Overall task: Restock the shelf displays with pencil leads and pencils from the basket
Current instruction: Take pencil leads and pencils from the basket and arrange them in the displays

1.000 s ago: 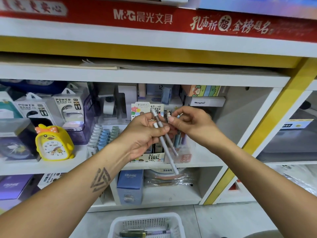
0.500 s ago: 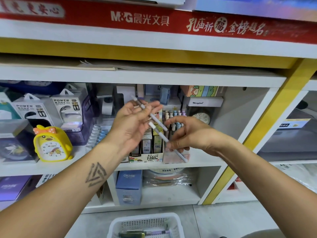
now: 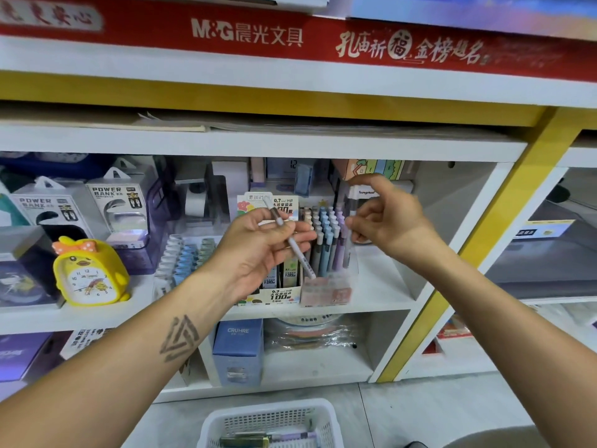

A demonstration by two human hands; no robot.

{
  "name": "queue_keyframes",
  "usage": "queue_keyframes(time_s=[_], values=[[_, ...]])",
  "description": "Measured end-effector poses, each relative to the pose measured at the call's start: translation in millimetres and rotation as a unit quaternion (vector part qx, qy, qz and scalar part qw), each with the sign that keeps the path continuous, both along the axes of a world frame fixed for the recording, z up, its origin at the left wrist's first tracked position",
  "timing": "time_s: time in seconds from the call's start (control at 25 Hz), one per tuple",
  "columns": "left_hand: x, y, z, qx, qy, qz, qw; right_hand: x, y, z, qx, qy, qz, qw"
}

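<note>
Nearest, at the bottom edge, a white basket (image 3: pixel 271 421) sits on the floor with a few pencils and a dark lead pack (image 3: pixel 244 442) lying in it. Above it both forearms reach up toward the white shelf (image 3: pixel 381 295).

The left hand (image 3: pixel 258 253) is held palm-up in front of the middle shelf level, its thumb and fingers curled round a white pencil (image 3: pixel 290 239) that slants from upper left down to lower right, the lower tip hanging just over the displays. The right hand (image 3: pixel 384 221) is raised to the right of it, fingers curled and pinching the top of a pale pencil (image 3: pixel 348 244) that stands upright in the clear pencil display box (image 3: pixel 326 289); motion blur softens the upper fingers.

That box holds rows of upright pastel pencils and touches, on its left, the pencil lead display box (image 3: pixel 277 294), printed "0.7" and "100", with lead packs standing in it.

Further left on the same level stand a yellow duck-shaped alarm clock (image 3: pixel 90 273) and, behind it, boxed power banks (image 3: pixel 119 205). On the level below rests a blue carton (image 3: pixel 237 350). Farthest, along the top, runs a red M&G banner (image 3: pixel 248 35).
</note>
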State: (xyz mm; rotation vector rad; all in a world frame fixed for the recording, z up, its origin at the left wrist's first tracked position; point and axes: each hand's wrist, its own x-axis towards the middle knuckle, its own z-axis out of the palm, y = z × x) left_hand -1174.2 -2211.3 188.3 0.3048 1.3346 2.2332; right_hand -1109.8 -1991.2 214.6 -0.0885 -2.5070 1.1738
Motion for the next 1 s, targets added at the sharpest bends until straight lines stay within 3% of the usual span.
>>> queue_keyframes(time_s=[0.08, 0.36, 0.6, 1.0], values=[[4, 2, -3, -0.025, -0.003, -0.013, 1.000, -3, 1, -6, 0.059, 0.039, -0.030, 0.997], [5, 6, -11, -0.088, 0.019, -0.031, 0.995, -9, -2, -29, 0.079, 0.012, 0.000, 0.997], [5, 5, -12, -0.091, 0.014, -0.024, 0.995, -9, -2, -27, 0.109, -0.020, 0.008, 0.994], [7, 5, -12, -0.097, 0.035, -0.036, 0.994, -10, -6, -28, 0.131, 0.012, -0.035, 0.991]])
